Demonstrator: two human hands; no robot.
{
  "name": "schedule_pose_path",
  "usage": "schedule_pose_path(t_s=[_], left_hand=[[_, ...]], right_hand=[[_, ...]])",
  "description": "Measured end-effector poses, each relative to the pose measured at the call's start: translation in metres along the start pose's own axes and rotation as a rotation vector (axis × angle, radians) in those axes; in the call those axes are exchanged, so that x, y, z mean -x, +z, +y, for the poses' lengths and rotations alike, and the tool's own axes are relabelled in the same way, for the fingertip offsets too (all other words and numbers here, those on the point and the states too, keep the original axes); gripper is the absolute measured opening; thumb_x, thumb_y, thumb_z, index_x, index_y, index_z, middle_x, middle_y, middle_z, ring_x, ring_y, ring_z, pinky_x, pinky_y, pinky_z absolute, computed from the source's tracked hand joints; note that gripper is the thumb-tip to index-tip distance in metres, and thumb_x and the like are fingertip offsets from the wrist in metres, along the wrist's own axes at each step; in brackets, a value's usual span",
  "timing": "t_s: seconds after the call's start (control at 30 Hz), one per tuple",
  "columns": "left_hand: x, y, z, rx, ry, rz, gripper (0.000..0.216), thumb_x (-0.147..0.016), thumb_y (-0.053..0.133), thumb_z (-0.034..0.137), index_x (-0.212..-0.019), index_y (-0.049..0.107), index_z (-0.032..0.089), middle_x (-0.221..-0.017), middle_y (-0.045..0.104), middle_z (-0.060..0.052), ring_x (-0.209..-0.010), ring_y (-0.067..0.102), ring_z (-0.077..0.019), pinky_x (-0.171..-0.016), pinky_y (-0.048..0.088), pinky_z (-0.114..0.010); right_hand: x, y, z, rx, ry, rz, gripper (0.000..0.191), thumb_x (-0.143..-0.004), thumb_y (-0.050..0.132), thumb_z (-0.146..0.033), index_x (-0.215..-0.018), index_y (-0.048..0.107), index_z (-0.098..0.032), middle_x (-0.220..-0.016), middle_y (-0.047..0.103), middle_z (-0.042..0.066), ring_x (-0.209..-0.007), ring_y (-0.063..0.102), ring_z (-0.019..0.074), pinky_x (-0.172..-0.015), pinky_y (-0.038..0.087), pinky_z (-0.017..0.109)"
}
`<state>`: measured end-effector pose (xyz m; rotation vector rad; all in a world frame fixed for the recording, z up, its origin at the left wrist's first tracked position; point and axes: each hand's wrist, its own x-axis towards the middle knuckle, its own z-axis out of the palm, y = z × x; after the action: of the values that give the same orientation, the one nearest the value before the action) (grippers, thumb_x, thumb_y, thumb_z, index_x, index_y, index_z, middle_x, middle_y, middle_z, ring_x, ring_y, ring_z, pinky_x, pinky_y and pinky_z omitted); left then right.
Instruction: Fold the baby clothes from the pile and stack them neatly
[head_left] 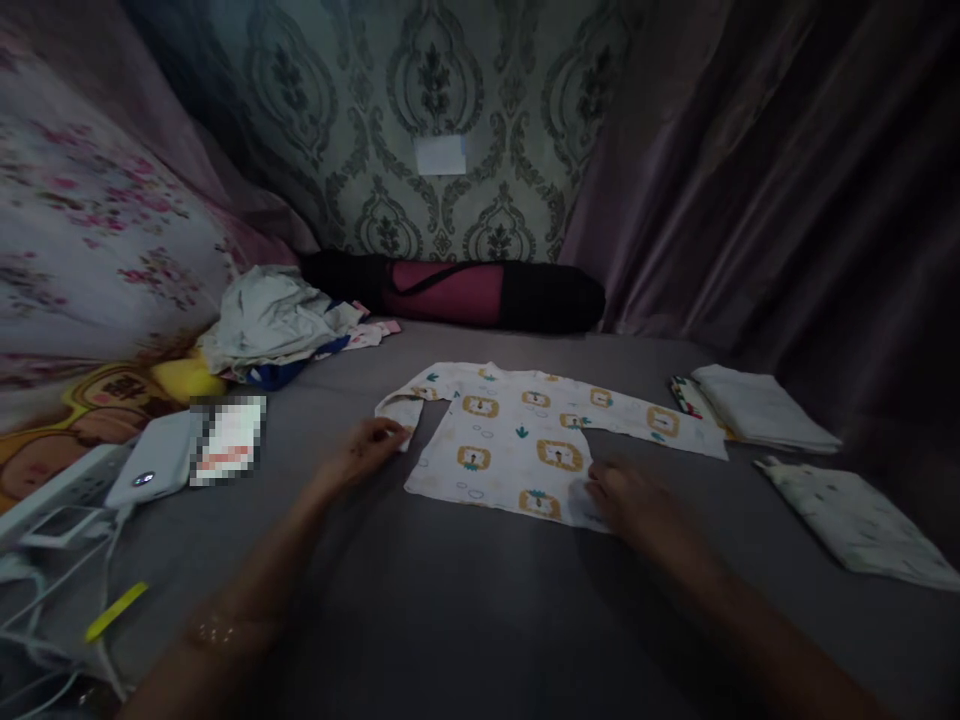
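Note:
A small white long-sleeved shirt [510,430] with tan lion faces and green leaf prints lies spread on the grey bed sheet. Its right-hand sleeve stretches out straight, while the left-hand sleeve bends down toward me. At that sleeve's cuff, my left hand [367,450] is closed with the fingertips pinching the fabric. My right hand [637,500], a little blurred, is at the shirt's lower right side edge; its fingers are curled onto the cloth there.
Folded white cloth [765,408] and a folded pale patterned garment [859,520] lie at right. A heap of clothes [270,320] sits back left. Nearer left are a white power bank [154,460], a power strip [67,490], cables and a yellow strip [116,612]. A long black-and-maroon bag [450,292] lines the wall.

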<state>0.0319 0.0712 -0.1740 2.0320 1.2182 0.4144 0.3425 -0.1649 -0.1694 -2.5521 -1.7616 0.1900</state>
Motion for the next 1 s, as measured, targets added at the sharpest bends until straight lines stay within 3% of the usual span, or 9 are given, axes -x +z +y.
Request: schedule_pose_path(t_s=[0.07,0.1,0.3,0.53,0.67,0.77,1.0], left_hand=[[-0.016,-0.008,-0.010,-0.036,-0.071,0.218,0.035,-0.075,0.056,0.047,-0.090,0.065,0.016,-0.071,0.061,-0.005,-0.066,0.056,-0.0191,-0.059,0.039,-0.026],[-0.024,-0.012,-0.014,-0.058,-0.112,0.259,0.032,-0.073,0.060,0.044,-0.087,0.063,0.016,-0.073,0.061,-0.006,-0.069,0.057,-0.0199,-0.060,0.040,-0.027],[-0.051,-0.013,-0.017,-0.125,-0.330,0.245,0.032,-0.055,0.076,0.039,-0.062,0.050,0.021,-0.063,0.059,-0.005,-0.073,0.061,-0.0269,-0.056,0.038,-0.028],[-0.060,-0.015,-0.008,-0.143,-0.300,0.103,0.019,-0.063,0.069,0.027,-0.062,0.051,0.020,-0.055,0.052,0.002,-0.063,0.056,-0.0191,-0.052,0.034,-0.024],[-0.075,-0.032,-0.008,-0.254,-0.141,0.232,0.005,-0.076,0.056,0.023,-0.078,0.054,0.019,-0.066,0.057,0.001,-0.068,0.056,-0.0169,-0.056,0.033,-0.023],[-0.085,-0.051,-0.006,-0.417,-0.012,0.389,0.018,-0.082,0.049,0.019,-0.099,0.053,0.018,-0.082,0.063,-0.005,-0.078,0.059,-0.0193,-0.063,0.036,-0.024],[-0.121,-0.076,0.011,-0.701,-0.040,0.500,0.035,-0.092,0.036,0.018,-0.125,0.045,0.014,-0.103,0.064,-0.014,-0.093,0.060,-0.0273,-0.078,0.039,-0.034]], right_hand=[[-0.018,-0.002,-0.016,-0.036,-0.062,0.031,0.026,-0.094,0.038,-0.024,-0.098,0.064,-0.019,-0.101,0.066,0.012,-0.093,0.061,0.0224,-0.078,0.039,0.030],[-0.030,-0.003,-0.026,-0.059,-0.109,0.038,0.027,-0.095,0.038,-0.023,-0.097,0.064,-0.019,-0.101,0.066,0.011,-0.095,0.061,0.0215,-0.080,0.039,0.029],[-0.106,-0.008,-0.096,-0.137,-0.246,0.042,0.030,-0.096,0.035,-0.022,-0.099,0.064,-0.019,-0.101,0.068,0.009,-0.099,0.060,0.0201,-0.082,0.039,0.026],[-0.179,0.005,-0.143,-0.263,-0.229,0.113,0.044,-0.086,0.040,-0.006,-0.126,0.054,-0.014,-0.131,0.056,0.010,-0.121,0.050,0.0181,-0.097,0.036,0.024],[-0.207,0.016,-0.152,-0.274,-0.219,0.141,0.050,-0.083,0.038,-0.002,-0.131,0.050,-0.012,-0.138,0.051,0.009,-0.127,0.045,0.0154,-0.103,0.031,0.022],[-0.220,0.029,-0.152,-0.270,-0.224,0.169,0.043,-0.091,0.034,-0.009,-0.131,0.050,-0.010,-0.140,0.048,0.011,-0.130,0.041,0.0168,-0.107,0.027,0.025],[-0.219,0.056,-0.155,-0.217,-0.162,0.266,0.050,-0.099,0.023,-0.032,-0.140,0.040,-0.010,-0.148,0.039,0.012,-0.138,0.028,0.0230,-0.114,0.013,0.037]])
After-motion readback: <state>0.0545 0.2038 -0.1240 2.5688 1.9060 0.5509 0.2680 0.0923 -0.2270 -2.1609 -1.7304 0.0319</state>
